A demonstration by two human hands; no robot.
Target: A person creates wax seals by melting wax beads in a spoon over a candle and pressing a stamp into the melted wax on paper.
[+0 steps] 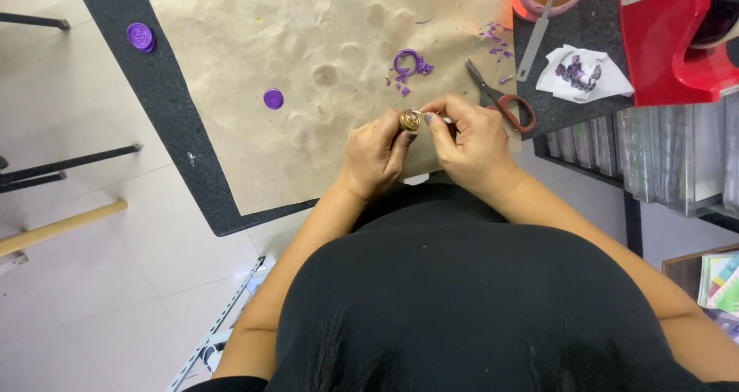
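At centre frame, my left hand (375, 152) pinches a small round brass stamp head (409, 120); my right hand (471, 138) closes on a thin white tool (444, 119) touching it. The head looks rigid, dense, smooth; best gripped by its rim.

stamp head (409, 120): brassy gold, shiny
paper sheet (308, 92): pale tan, dotted with faint round stains
table mat (165, 107): dark grey, finely speckled
wax seal (141, 37): purple, with a raised swirl pattern
small wax disc (273, 98): plain purple
wax ring (406, 61): purple, with purple crumbs beside it
scissors (504, 99): red handles, grey blades
spoon (536, 34): silver grey
tissue (583, 74): white, smeared with purple
box (670, 38): bright red
shirt (462, 307): black
floor (69, 284): off-white tiles
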